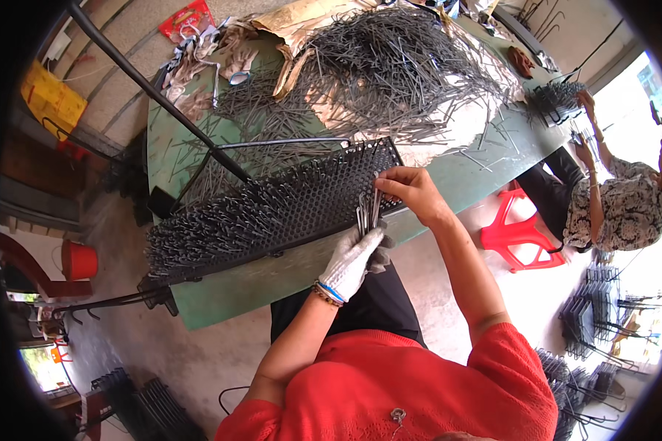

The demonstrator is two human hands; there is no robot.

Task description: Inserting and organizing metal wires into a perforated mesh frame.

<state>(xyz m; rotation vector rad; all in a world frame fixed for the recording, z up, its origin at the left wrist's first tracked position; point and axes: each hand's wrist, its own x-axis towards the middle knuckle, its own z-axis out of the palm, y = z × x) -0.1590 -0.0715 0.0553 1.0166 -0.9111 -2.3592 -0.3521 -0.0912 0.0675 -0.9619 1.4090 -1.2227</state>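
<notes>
My left hand (pixel 346 266), in a white work glove, is closed around a small bundle of thin metal pins (pixel 363 215) that stick up from its fingers. Bare and pinched, my right hand (pixel 413 192) grips the upper end of a thin metal pin just above that bundle. Both hands are at the near right end of a long black perforated rack (pixel 318 200) lying slantwise on the table. Upright pins (pixel 217 226) crowd the rack's left half, while rows of open holes show toward its right end. My right fingertips partly hide the rack's edge.
A big heap of loose metal pins (pixel 390 62) covers the far side of the green table (pixel 221 301). A black bar (pixel 154 92) slants over the rack's left side. Used gloves (pixel 235 59) lie far left. At right, another person (pixel 618 206) works beside a red stool (pixel 518 231).
</notes>
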